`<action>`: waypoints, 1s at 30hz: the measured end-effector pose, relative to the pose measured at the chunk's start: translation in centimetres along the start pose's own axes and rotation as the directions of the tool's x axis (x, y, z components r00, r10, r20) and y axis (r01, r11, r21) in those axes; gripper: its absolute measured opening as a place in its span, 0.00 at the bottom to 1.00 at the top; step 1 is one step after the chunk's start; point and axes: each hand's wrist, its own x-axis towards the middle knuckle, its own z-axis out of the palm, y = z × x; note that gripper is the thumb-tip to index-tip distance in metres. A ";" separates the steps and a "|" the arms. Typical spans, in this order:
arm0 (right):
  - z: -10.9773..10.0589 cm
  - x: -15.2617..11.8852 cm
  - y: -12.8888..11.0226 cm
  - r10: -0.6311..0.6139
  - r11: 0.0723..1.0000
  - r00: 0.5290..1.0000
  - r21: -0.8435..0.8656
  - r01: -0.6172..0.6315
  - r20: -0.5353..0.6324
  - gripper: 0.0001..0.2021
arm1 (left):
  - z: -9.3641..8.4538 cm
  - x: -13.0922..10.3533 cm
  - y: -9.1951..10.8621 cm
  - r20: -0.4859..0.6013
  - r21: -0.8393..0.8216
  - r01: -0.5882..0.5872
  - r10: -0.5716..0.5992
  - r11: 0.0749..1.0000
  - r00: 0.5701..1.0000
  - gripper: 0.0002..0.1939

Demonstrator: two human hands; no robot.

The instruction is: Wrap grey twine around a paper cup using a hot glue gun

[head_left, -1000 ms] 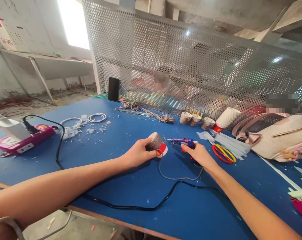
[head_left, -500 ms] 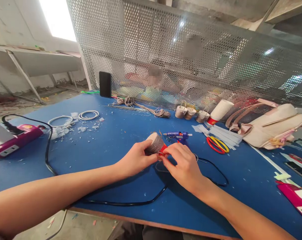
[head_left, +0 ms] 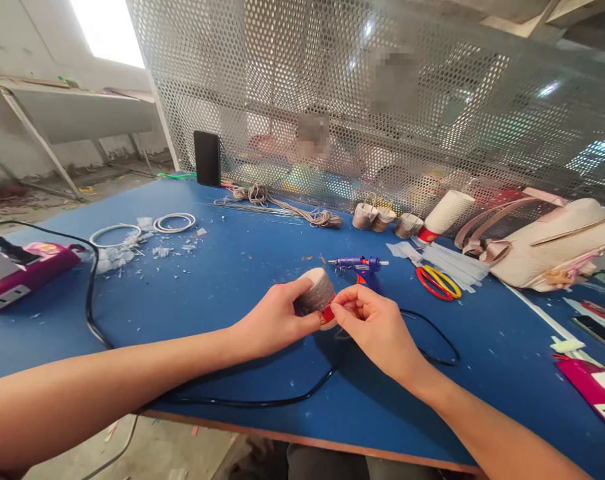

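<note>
No legible text, brand or number. The blue glue gun, right of centre, bears a small marking too fine to read.

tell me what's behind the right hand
A blue hot glue gun lies just beyond it, its upper part visible. The right hand seems to cover its bottom end, so whether the two touch is hidden.

Cup left of glue gun, scissors right

Left fingers hold a cord-wrapped cup.
</note>
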 end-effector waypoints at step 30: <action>-0.1 0.0 0.8 0.003 0.999 0.999 -0.036 -0.005 -0.035 0.08 | -0.1 0.0 0.7 0.033 -0.124 0.101 -0.098 0.987 0.995 0.08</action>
